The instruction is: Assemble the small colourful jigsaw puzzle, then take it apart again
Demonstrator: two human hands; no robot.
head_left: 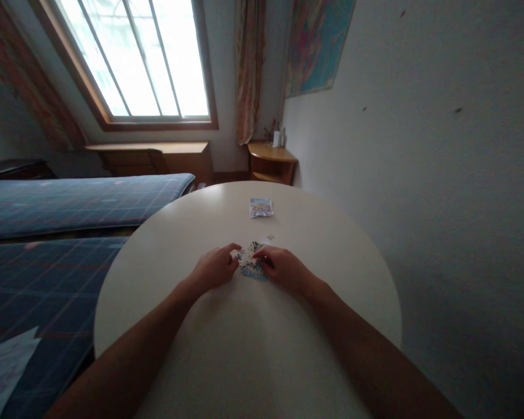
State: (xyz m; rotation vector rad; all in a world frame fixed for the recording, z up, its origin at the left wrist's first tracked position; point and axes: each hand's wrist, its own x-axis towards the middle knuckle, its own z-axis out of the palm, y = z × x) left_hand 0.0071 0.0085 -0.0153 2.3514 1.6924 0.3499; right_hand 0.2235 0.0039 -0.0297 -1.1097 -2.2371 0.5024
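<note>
On the round white table lies a small heap of what look like jigsaw puzzle pieces, pale and dark specked. Light blue shows along its near edge. My left hand rests at the heap's left side, index finger and thumb apart at its edge. From the right, my right hand reaches over the pieces with curled fingers; anything between the fingertips is too small to make out. Just beyond the heap, a tiny pale piece lies apart. Farther back is a flat picture packet.
Plaid-covered mattresses stand left of the table, with a paper sheet on the nearer one. A white wall runs along the right. Behind are a wooden desk and a corner shelf under the window.
</note>
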